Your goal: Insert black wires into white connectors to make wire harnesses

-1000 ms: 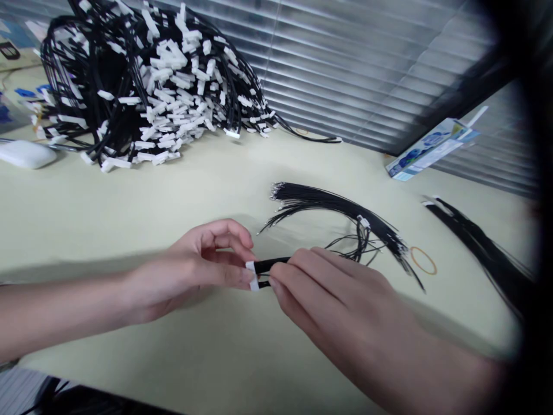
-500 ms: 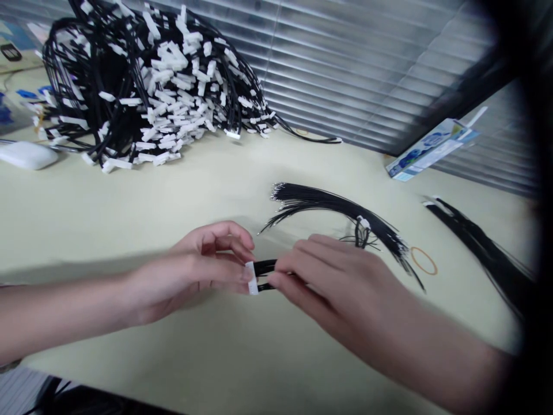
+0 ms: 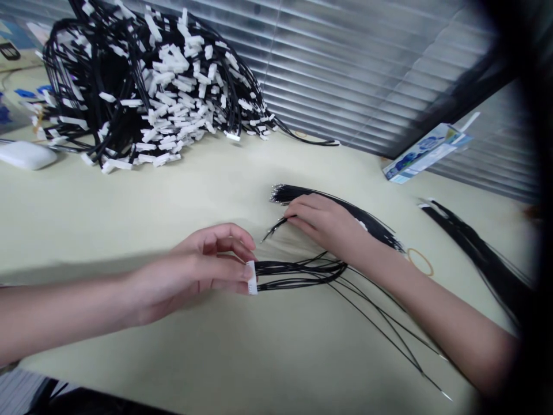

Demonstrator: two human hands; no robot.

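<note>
My left hand (image 3: 203,268) pinches a small white connector (image 3: 251,278) just above the pale table (image 3: 142,196). Several thin black wires (image 3: 302,270) run from the connector to the right and fan out over the table toward the front right. My right hand (image 3: 326,222) rests further back on a loose bundle of black wires (image 3: 371,225) with bare metal tips. Its fingertips are closed on a thin wire (image 3: 276,226) at the bundle's left end.
A big heap of black cables with white connectors (image 3: 147,86) fills the back left. A white mouse-like object (image 3: 23,154) lies at the left edge. A blue-white carton (image 3: 425,153), a rubber band (image 3: 418,261) and another black wire bundle (image 3: 479,248) lie at the right. Window blinds (image 3: 345,63) stand behind.
My right hand has let go of the wires beside the connector and moved back to the loose bundle. The connector's wires now lie spread out across the table. My left hand has stayed put.
</note>
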